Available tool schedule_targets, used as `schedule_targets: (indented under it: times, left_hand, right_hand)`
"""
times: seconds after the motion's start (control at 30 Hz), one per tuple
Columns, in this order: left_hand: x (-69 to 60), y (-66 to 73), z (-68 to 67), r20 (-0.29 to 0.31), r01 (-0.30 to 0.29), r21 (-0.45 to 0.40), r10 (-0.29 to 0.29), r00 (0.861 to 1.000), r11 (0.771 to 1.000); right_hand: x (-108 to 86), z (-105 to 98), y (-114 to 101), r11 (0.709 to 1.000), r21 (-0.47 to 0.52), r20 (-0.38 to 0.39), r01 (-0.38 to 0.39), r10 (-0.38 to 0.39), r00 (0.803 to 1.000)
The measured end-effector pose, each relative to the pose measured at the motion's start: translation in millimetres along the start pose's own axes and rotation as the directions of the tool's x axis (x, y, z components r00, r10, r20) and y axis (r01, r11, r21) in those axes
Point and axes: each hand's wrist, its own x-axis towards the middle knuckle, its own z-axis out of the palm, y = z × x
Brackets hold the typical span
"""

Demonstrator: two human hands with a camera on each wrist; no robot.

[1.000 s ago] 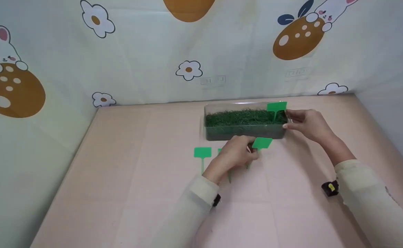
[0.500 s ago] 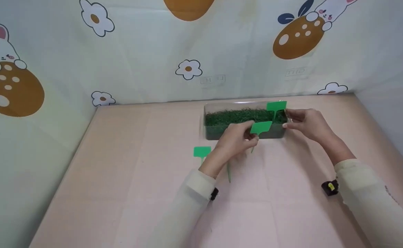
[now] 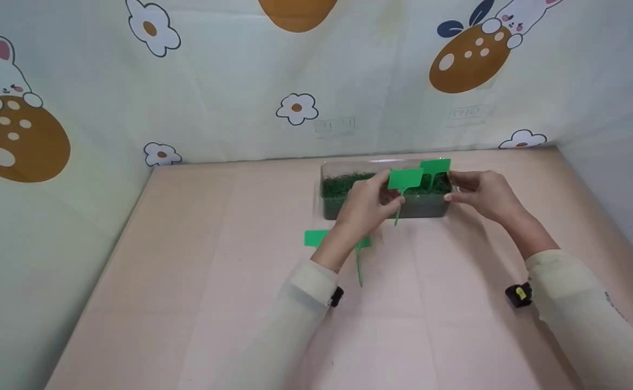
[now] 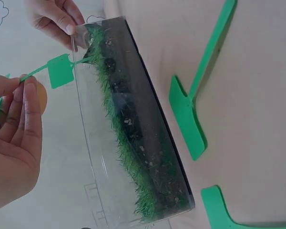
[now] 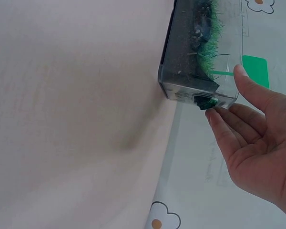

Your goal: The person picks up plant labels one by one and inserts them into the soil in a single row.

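My left hand (image 3: 362,214) pinches a green T-shaped plant label (image 3: 405,179) upright, in front of a clear plastic box (image 3: 424,207). In the left wrist view its stem (image 4: 34,72) sticks out from the fingertips, and its plate is mostly behind the fingers. Dark soil and green grass (image 4: 114,124) fill the lower part of the box. Another label (image 3: 436,166) stands in the grass at the right end. There my right hand (image 3: 487,195) grips the box, thumb at the rim and fingers on the end wall, as the right wrist view (image 5: 262,138) shows.
Two more green labels lie on the pale pink table (image 3: 186,281): one (image 4: 187,119) just in front of the box, the other (image 4: 217,210) to its left, partly behind my left wrist in the head view. A patterned cloth wall (image 3: 229,97) rises behind the box.
My left hand has lifted the label from near the table and moved it up and forward to the box front, turning it more upright. My right hand stays in place.
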Motion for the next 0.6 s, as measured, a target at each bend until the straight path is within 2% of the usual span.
schedule_targets:
  times: [0.17,0.6]
  left_hand:
    - [3.7,1.9,-4.6,-0.030,-0.007,0.020,0.008,1.000,1.000]
    - [10.5,6.1,-12.3,-0.111,-0.041,-0.017,0.039,0.993,0.999]
  right_hand:
    - [-0.5,0,0,1.000,-0.008,-0.006,0.003,-0.003,1.000]
    - [0.0,0,1,1.000,-0.010,-0.015,0.016,-0.016,1.000]
